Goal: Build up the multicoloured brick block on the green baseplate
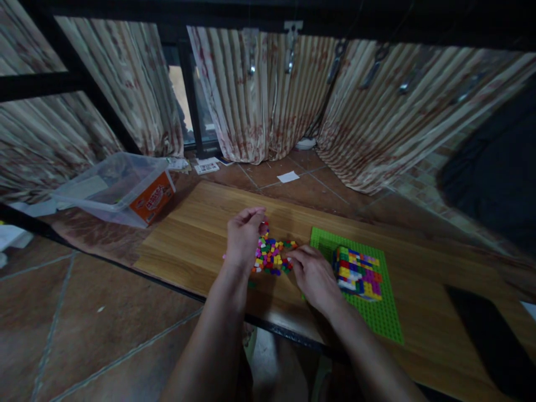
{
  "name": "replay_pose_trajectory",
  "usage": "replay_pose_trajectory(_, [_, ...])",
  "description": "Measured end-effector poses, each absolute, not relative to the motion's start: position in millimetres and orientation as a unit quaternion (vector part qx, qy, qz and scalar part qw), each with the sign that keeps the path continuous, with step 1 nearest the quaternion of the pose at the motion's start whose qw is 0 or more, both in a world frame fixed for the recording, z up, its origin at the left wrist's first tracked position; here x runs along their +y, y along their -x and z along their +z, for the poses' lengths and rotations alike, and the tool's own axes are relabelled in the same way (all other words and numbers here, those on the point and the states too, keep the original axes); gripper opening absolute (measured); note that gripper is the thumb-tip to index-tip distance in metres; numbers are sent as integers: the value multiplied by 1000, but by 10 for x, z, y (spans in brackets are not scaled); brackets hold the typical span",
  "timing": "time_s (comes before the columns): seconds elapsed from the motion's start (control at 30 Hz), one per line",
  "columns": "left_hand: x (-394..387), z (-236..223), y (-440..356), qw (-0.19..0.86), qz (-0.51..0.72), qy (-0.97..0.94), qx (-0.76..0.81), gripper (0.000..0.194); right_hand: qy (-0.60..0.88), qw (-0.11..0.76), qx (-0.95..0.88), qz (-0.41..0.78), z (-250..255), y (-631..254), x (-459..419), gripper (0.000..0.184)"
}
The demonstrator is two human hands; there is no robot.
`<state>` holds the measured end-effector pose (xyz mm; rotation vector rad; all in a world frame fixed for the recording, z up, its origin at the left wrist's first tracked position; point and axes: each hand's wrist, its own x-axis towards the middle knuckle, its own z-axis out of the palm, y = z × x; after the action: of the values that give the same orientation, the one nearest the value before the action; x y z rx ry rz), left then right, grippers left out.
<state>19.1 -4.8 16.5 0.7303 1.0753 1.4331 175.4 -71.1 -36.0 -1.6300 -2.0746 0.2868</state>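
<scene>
The green baseplate (pixel 381 317) lay on the wooden table (pixel 180 240), and on it, toward its right side, sat a blocky build of many-coloured bricks (pixel 358 273), with yellow, purple, red, blue and white pieces showing. Left of the baseplate was a loose pile of small bricks (pixel 272 254), spread in a mixed patch of pink, yellow, green, orange and blue on the bare wood. The left hand (pixel 245 231) was over the pile's left side, the farther of the two hands from the baseplate, its fingers curled in and their tips drawn close to the thumb; whether a brick was pinched there I could not tell. The right hand (pixel 312 273) was just beside the baseplate's left edge, palm turned down, fingers bent and reaching to the near right fringe of the pile; its fingertips were too small to show if they gripped a piece. To the right of the baseplate a flat black object (pixel 494 335) lay on the table. Well to the left of the baseplate, past the table's end, stood a clear plastic box (pixel 113 212) with an orange label (pixel 153 198). Beyond the baseplate, a white paper (pixel 288 177) lay on the floor before striped curtains (pixel 251 100).
</scene>
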Motion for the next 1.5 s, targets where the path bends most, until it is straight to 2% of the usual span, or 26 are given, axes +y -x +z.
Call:
replay_pose_trajectory(0.33, [-44,182,-163,574,614,-298,452,25,631,226,-729,136,-267,-1790,-766,23])
replay_pose_trajectory(0.6, [12,255,242,502,709,-226,441,24,648,205,-724,115,-253,-1711,-795,24])
replay_pose_trajectory(0.8, [5,299,308,518,724,-143,432,18,661,176,-720,113,-221,-1695,-802,24])
replay_pose_trajectory(1.1, [11,278,313,524,729,-132,420,18,655,151,-736,85,-260,-1620,-809,21])
replay_pose_trajectory(1.2, [17,281,321,525,729,-134,419,17,642,176,-742,78,-274,-1606,-813,21])
replay_pose_trajectory(1.5, [24,276,264,535,711,-147,431,16,580,343,-723,152,-152,-1676,-887,19])
